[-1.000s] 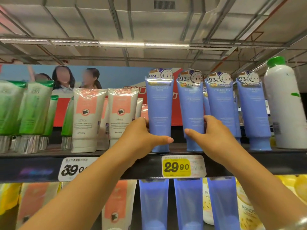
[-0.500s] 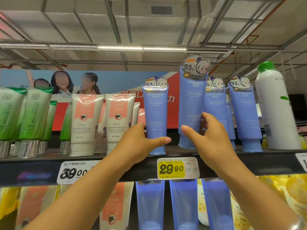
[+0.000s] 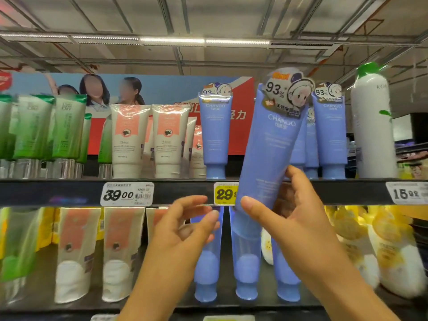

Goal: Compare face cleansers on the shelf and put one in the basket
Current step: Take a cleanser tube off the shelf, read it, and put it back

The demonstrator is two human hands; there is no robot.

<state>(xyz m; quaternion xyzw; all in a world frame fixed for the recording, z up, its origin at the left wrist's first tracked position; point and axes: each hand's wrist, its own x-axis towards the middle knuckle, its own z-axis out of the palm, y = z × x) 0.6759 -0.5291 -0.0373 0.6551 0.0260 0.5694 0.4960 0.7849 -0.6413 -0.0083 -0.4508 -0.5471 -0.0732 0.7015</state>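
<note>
price tags (image 3: 127, 194) — poster (image 3: 97, 91), ceiling light (image 3: 172, 40)

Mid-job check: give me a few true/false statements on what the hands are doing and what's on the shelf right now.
1. The right hand grips a blue Chando tube. True.
2. The held tube stands on the upper shelf. False: it is lifted off and tilted.
3. The left hand holds a white and pink tube. False: it holds nothing.
4. The yellow price tag is partly hidden by the held tube. True.

Both forearms are bare, no sleeves showing, above each grip: left (image 3: 183, 230), right (image 3: 298, 218).
</note>
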